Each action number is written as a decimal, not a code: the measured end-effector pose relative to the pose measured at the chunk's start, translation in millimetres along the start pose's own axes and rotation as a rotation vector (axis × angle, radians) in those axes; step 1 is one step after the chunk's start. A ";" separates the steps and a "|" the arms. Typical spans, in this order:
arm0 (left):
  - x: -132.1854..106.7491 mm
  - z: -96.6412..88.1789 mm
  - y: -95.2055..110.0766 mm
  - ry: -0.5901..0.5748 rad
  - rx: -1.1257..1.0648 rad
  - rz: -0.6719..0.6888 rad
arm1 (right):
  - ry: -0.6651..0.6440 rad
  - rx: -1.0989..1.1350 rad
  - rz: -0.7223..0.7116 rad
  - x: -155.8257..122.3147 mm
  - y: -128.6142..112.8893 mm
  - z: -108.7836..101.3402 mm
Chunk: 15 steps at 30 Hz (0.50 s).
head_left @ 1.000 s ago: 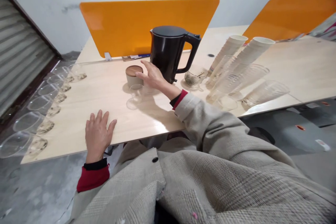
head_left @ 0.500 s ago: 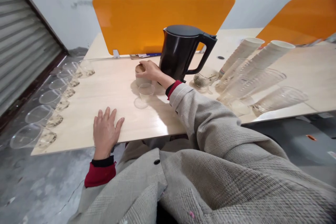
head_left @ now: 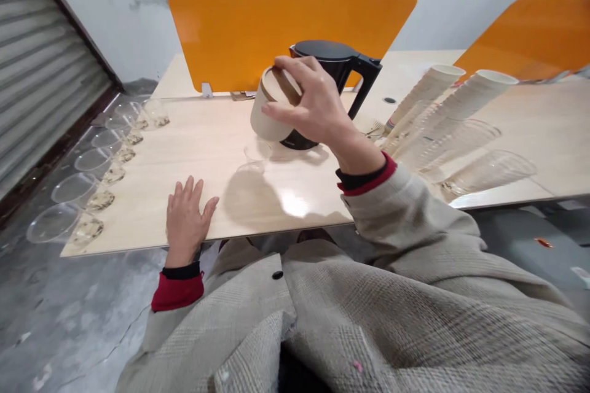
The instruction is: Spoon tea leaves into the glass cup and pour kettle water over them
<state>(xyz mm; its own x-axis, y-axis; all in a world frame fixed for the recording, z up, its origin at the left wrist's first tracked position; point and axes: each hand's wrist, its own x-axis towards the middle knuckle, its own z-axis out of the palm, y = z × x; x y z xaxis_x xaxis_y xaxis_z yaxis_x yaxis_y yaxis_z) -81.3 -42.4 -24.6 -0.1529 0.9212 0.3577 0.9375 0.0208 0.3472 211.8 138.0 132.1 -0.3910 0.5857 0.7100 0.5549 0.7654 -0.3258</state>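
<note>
Right hand point(head_left: 318, 101) grips tilted jar point(head_left: 268, 115), partly blocking kettle point(head_left: 325, 49) — left hand point(head_left: 188, 212) spread flat, left of kettle; divider point(head_left: 230, 37) behind, paper cups point(head_left: 426, 95) right.

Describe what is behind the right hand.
The black kettle: its lid, handle and lower edge show. The right hand and the canister it grips cover much of the kettle's body, hiding it.

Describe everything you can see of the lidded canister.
The lidded canister is round, with a plain pale-beige body and a brown, wood-look lid. It is tilted and held above the table, in front of the black kettle. The right hand grips it at the lid end, thumb and fingers hiding part of it. Its contents are hidden.
</note>
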 end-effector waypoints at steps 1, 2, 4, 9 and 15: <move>-0.4 -1.6 2.0 0.025 -0.049 0.023 | -0.009 0.012 -0.020 -15.5 -13.9 -7.4; -0.9 -3.6 5.3 0.047 -0.102 0.052 | -0.031 0.025 -0.024 -31.8 -27.0 -11.9; -2.6 -8.0 16.0 0.068 -0.218 0.110 | -0.105 0.059 0.004 -63.5 -49.0 -12.1; -6.4 -8.4 56.8 -0.107 -0.597 0.168 | -0.281 0.165 0.040 -112.6 -70.7 16.4; -0.5 7.8 87.1 -0.167 -0.800 0.120 | -0.354 0.096 0.064 -120.7 -70.1 39.2</move>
<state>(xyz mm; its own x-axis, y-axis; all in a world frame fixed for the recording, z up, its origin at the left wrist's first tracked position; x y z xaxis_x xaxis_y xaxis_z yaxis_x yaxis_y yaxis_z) 2.8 -38.0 -1.4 0.0419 0.9466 0.3196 0.4288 -0.3059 0.8500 191.2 24.1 44.8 -0.5968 0.6766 0.4313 0.5220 0.7356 -0.4317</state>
